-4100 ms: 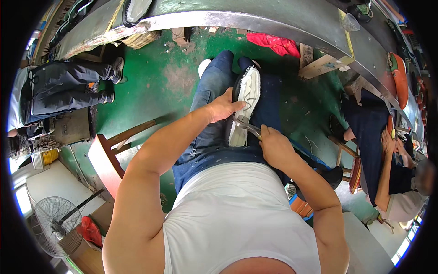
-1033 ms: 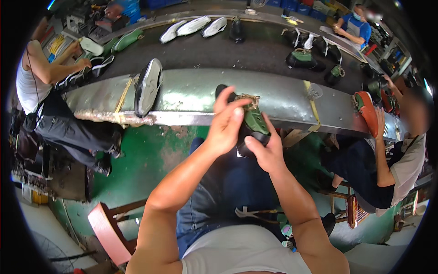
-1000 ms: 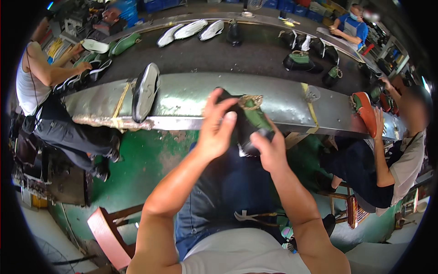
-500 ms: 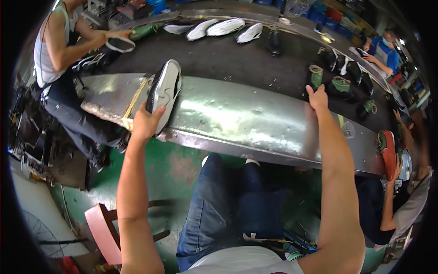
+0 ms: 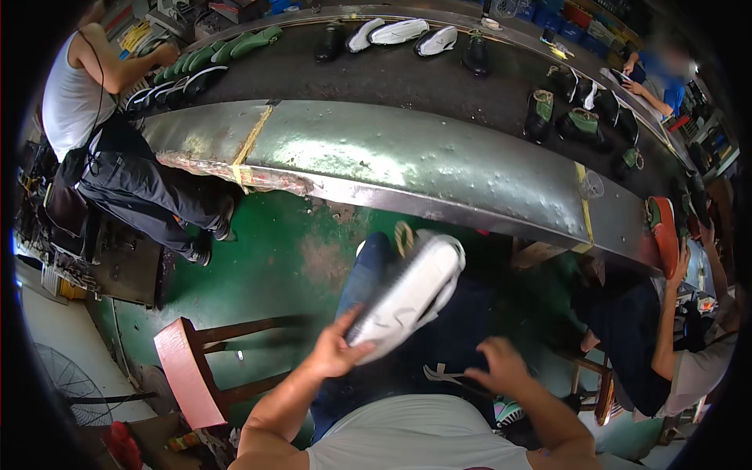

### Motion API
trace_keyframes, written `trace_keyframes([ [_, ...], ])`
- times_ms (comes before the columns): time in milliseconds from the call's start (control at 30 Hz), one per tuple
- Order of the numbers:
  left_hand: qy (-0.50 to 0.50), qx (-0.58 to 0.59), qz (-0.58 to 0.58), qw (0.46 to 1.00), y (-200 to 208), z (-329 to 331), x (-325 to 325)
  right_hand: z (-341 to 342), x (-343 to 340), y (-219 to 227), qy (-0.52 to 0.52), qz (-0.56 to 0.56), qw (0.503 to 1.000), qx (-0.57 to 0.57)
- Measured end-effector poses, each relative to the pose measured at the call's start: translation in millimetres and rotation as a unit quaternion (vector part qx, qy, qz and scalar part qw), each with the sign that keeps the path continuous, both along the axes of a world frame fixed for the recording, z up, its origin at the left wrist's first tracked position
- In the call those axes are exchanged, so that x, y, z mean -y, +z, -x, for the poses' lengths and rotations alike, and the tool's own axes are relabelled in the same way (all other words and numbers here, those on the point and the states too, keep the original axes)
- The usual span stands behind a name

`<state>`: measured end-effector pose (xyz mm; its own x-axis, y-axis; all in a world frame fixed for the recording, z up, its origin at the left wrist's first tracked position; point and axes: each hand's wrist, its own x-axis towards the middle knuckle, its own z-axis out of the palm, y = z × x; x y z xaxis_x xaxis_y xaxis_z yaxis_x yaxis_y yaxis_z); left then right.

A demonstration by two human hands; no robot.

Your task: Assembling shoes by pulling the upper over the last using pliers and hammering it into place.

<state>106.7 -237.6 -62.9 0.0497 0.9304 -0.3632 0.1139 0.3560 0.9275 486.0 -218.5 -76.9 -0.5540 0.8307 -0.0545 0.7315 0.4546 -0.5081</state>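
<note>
My left hand (image 5: 335,351) grips one end of a shoe with a white sole (image 5: 415,294) and a dark upper. The shoe is tilted above my lap, sole toward me, slightly blurred. A tan cord loop (image 5: 403,237) shows at its far side. My right hand (image 5: 505,368) hangs to the right of the shoe, apart from it, its thumb and fingers spread with nothing seen between them. Just left of those fingers, a metal tool with curved jaws (image 5: 445,374) lies on my lap; its kind is unclear.
A metal-edged bench (image 5: 439,168) runs across in front, beside a dark belt (image 5: 376,90) carrying several shoes. Someone in a tank top (image 5: 74,86) stands at left; another hand (image 5: 680,262) at right holds a red shoe (image 5: 662,235). A stool (image 5: 188,372) stands at lower left.
My left hand has brought the white-soled shoe from the bench edge back over my lap. My right hand has left the green-lined shoe on the belt and come back near my lap.
</note>
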Motion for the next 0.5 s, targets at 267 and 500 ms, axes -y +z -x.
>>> trace_keyframes([
  [267,-0.346,-0.271,-0.176,0.881,-47.1,-82.2,-9.1,-10.1,52.2,-2.9,0.019,0.161,0.976,0.143],
  [500,-0.326,-0.245,-0.032,0.912,-91.8,-167.3,-150.6,-35.2,48.7,9.0,-0.023,0.295,0.952,0.085],
])
